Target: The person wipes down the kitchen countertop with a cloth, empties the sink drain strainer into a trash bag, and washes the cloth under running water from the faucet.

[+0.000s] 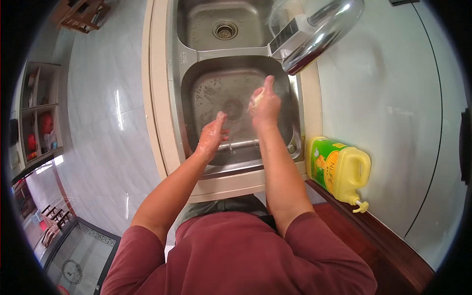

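Observation:
Over the near basin of the steel sink (196, 98), both my hands are wet. My left hand (212, 135) is on the left side of the basin, fingers apart, thumb raised, holding nothing. To its right and farther forward is my right hand (266, 104), its fingers curled round a pale yellow bar of soap (258, 98); most of the bar is hidden by the hand. The two hands do not touch. The chrome faucet (322, 39) reaches over the basin's far right corner, and no stream from it can be seen.
A yellow detergent jug (339, 169) with a pump top stands right of the sink, against the wall. Beyond the divider is a second basin (196, 29) with a strainer drain (225, 31). At the left are an open shelf (42, 105) and a wooden stool (83, 17).

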`<state>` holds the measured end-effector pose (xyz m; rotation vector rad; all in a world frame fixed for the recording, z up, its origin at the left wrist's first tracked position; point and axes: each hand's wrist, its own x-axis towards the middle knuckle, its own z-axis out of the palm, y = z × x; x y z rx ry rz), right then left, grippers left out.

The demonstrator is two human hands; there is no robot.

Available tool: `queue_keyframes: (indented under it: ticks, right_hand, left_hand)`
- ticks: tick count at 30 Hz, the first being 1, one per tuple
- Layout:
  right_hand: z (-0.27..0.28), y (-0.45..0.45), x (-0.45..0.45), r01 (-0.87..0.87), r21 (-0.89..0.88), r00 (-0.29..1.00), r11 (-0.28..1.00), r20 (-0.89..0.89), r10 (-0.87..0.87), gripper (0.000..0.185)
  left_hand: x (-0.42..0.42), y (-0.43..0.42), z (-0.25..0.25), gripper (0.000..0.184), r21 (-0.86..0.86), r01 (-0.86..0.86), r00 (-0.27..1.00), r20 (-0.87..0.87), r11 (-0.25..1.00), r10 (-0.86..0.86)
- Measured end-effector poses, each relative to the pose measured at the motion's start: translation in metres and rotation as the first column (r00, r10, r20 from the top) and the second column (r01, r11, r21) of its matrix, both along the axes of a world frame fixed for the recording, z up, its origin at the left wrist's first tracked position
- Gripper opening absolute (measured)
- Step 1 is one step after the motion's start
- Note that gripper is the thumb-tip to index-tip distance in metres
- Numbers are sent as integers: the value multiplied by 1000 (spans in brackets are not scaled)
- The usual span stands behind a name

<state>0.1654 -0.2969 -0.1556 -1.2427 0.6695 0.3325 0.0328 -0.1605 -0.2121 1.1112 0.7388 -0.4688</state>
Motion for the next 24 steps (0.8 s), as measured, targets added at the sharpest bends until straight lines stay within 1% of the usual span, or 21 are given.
queue_keyframes:
  ticks: [1,2,5,6,9,10,11,13,14,17,18,21,23,24]
  right_hand:
    - [14,0,8,-9,73,1000,997,-9,9,53]
    - [20,5,18,39,101,997,994,57,-45,66]
    - [35,3,42,8,207,989,978,143,-38,66]
    - [43,2,46,-5,230,991,973,130,-26,62]
    - [43,8,58,20,139,999,990,40,-26,58]
    - [42,7,56,1,158,999,987,53,-9,51]
    - [41,8,57,25,207,998,978,49,-36,50]
    - [46,9,59,75,300,995,951,37,-90,52]
    - [37,4,61,28,372,997,928,55,-52,46]
    - [18,4,65,13,272,999,962,-44,-1,41]
    - [11,4,62,22,187,999,982,-53,-12,41]
    - [-12,6,57,25,-92,998,995,65,-19,45]
    - [-37,6,59,72,-194,987,978,158,-41,47]
    - [-43,4,59,63,-235,986,970,163,-25,47]
  left_hand:
    - [1,2,1,83,1,-8,1000,0,1000,8]
    - [2,4,2,82,6,-5,1000,1,1000,5]
    - [4,8,6,80,22,0,1000,0,1000,0]
    - [4,8,7,79,27,3,1000,-4,1000,-3]
    - [3,9,8,74,46,-6,1000,-13,999,7]
    - [3,9,8,72,54,-14,1000,-14,998,15]
    - [3,9,9,71,56,-18,1000,-15,998,19]
    - [2,8,9,70,55,-28,999,-15,998,29]
    - [2,9,9,71,51,-14,1000,-16,999,15]
    - [2,10,7,75,39,23,1000,-14,999,-23]
    - [2,10,6,75,36,23,1000,-15,999,-22]
    - [1,13,6,74,48,11,1000,-25,999,-10]
    - [-3,18,5,73,58,5,999,-36,998,-3]
    - [-2,20,5,72,58,3,999,-37,998,-1]
